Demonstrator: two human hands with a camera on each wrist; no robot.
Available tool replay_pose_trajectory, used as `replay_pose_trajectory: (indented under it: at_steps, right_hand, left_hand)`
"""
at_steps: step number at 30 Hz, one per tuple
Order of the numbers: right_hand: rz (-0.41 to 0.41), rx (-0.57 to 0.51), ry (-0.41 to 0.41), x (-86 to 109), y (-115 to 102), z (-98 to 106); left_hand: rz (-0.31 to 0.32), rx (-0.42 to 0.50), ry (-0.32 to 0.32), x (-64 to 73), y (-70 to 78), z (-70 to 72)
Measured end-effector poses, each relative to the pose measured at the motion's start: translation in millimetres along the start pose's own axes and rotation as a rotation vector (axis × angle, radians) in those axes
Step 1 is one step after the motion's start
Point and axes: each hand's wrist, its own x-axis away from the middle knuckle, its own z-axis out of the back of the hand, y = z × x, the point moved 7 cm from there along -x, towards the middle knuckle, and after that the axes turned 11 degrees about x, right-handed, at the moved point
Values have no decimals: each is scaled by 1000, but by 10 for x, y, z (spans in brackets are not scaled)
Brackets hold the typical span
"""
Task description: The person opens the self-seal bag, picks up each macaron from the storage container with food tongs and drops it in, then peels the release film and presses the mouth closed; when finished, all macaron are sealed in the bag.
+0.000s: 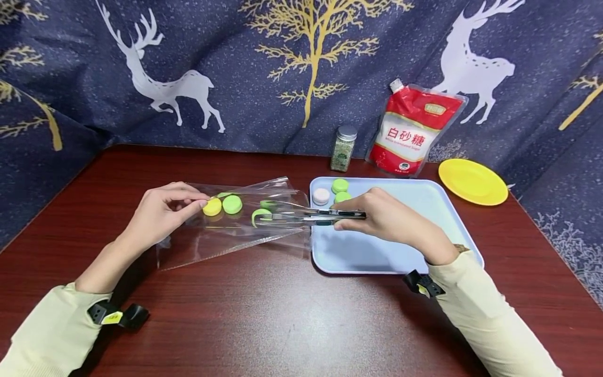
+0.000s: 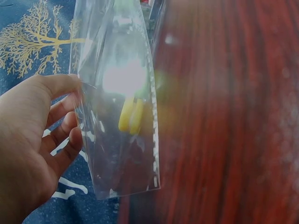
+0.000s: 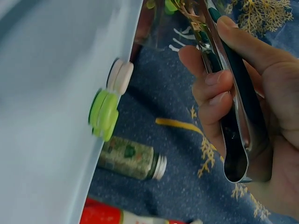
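Note:
My left hand [image 1: 162, 212] pinches the upper edge of a clear plastic bag [image 2: 119, 163] lying on the table. Inside the bag, a yellow macaron [image 1: 212, 207] and a green macaron [image 1: 232, 204] sit near my left fingertips. My right hand [image 1: 377, 214] grips metal tongs [image 3: 233, 126] with dark handle grips. The tongs reach into the bag's right end, where their tips lie around another green macaron [image 1: 260, 217]; whether they squeeze it I cannot tell. On the blue tray [image 1: 391, 256] below my right hand are a pale pink macaron [image 1: 321, 196] and green macarons [image 1: 340, 185].
A jar of dried herbs [image 1: 344, 149] and a red sugar pouch [image 1: 414, 131] stand behind the tray. A yellow plate [image 1: 473, 181] lies at the table's right back. A patterned blue cloth [image 1: 245, 94] hangs behind the dark red table [image 1: 226, 319].

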Motion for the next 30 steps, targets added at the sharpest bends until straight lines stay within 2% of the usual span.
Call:
replay_pose_trajectory:
  at_steps: [6, 11, 17, 23, 30]
  right_hand:
    - [23, -29, 24, -160, -65, -39]
    - [79, -65, 37, -265, -164, -76]
    - [113, -117, -4, -298, -258, -149]
    - [108, -148, -55, -303, -297, -233]
    - [128, -121, -90, -302, -332, -318]
  left_hand:
    - [-15, 1, -6, -8, -47, -4]
    - [-20, 2, -13, -21, -40, -20]
    - [-8, 4, -8, -20, -49, -9]
    - [8, 2, -4, -2, -70, -3]
    - [-1, 12, 0, 3, -65, 5]
